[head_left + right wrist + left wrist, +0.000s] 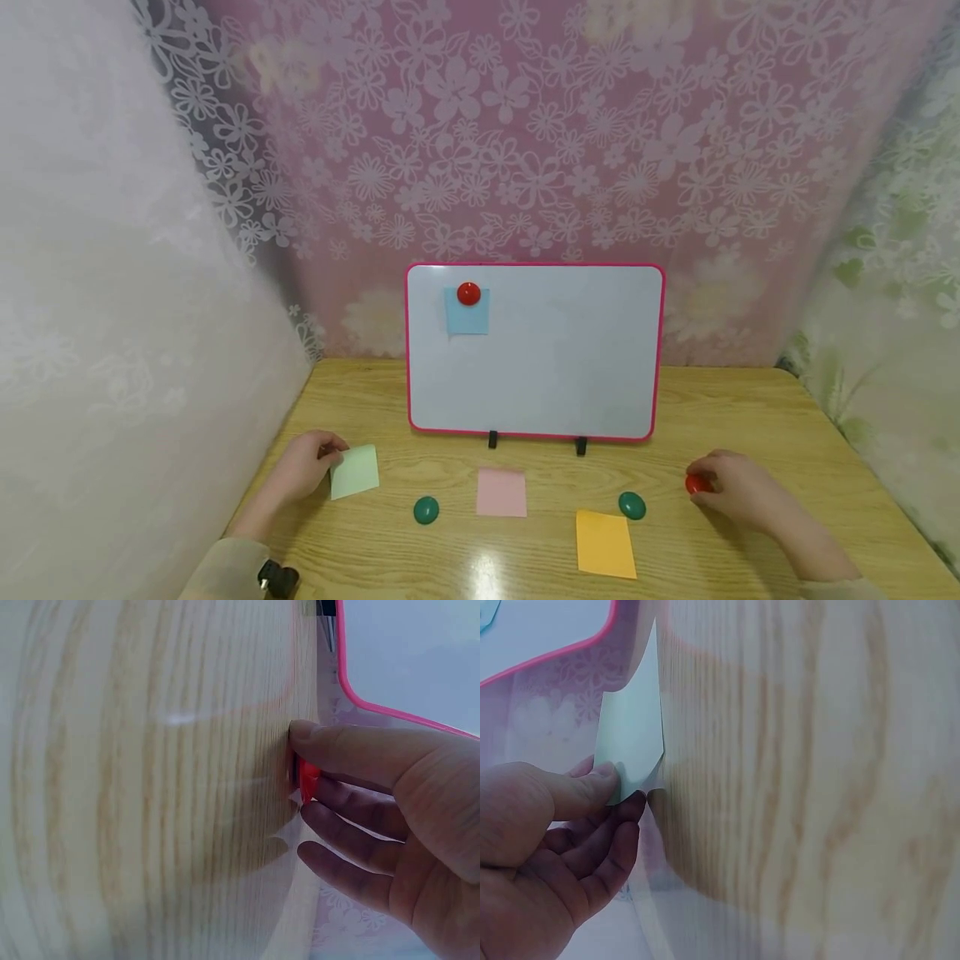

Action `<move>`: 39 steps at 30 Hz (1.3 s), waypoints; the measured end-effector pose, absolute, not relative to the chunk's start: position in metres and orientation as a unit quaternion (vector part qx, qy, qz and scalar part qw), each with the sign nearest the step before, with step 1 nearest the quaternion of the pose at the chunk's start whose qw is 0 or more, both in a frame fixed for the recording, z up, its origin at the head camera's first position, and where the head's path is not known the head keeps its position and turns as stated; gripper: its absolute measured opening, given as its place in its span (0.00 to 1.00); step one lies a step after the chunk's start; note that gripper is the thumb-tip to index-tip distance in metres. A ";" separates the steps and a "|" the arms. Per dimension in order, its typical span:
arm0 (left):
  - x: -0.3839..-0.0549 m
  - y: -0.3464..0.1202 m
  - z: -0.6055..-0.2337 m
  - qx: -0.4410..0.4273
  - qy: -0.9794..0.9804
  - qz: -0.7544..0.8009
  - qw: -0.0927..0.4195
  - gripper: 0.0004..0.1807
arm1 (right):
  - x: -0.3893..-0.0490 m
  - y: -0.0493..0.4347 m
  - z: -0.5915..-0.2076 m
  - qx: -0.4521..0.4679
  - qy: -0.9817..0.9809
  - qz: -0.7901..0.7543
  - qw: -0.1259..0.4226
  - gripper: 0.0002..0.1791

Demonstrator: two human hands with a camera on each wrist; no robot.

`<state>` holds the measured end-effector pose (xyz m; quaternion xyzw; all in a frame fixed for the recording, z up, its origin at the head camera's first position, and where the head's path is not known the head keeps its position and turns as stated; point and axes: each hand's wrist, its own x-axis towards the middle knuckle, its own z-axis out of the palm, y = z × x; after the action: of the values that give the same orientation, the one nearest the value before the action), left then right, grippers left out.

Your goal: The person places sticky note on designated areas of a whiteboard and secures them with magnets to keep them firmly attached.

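Observation:
My left hand point(306, 463) pinches the edge of a pale green sticky note point(356, 472) between thumb and fingers, low over the left part of the table. In the left wrist view the green note point(632, 739) bends a little beyond the thumb. At the table's right side, my right hand point(738, 487) grips a round red magnet point(697, 484) with thumb and fingertips. Most of that magnet point(308, 778) is hidden by the fingers in the right wrist view. A whiteboard point(555, 358) with a pink frame stands behind; on it a red magnet point(468, 293) holds a blue note point(467, 321).
Between the hands lie a pink note point(502, 492), an orange note point(605, 544) and two green magnets, one on the left point(426, 510) and one on the right point(632, 505). Black feet point(492, 439) support the board. Flowered curtains point(525, 150) surround the wooden table point(360, 392).

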<state>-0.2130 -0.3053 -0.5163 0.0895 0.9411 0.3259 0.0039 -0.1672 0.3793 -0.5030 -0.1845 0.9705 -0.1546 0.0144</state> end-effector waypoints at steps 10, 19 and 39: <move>-0.212 -0.303 -0.516 0.088 0.942 0.325 -0.001 0.06 | -0.168 0.382 -0.503 -0.179 0.971 -0.161 0.016 0.16; -0.213 -0.302 -0.515 0.081 0.941 0.327 -0.006 0.06 | -0.168 0.383 -0.506 -0.177 0.970 -0.164 0.011 0.18; -0.211 -0.294 -0.508 0.076 0.937 0.341 -0.010 0.06 | -0.165 0.385 -0.508 -0.169 0.967 -0.192 0.014 0.18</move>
<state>-0.2112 -0.2935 -0.5079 0.0760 0.9369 0.3410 -0.0101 -0.1654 0.3852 -0.5083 -0.1693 0.9666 -0.1919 0.0142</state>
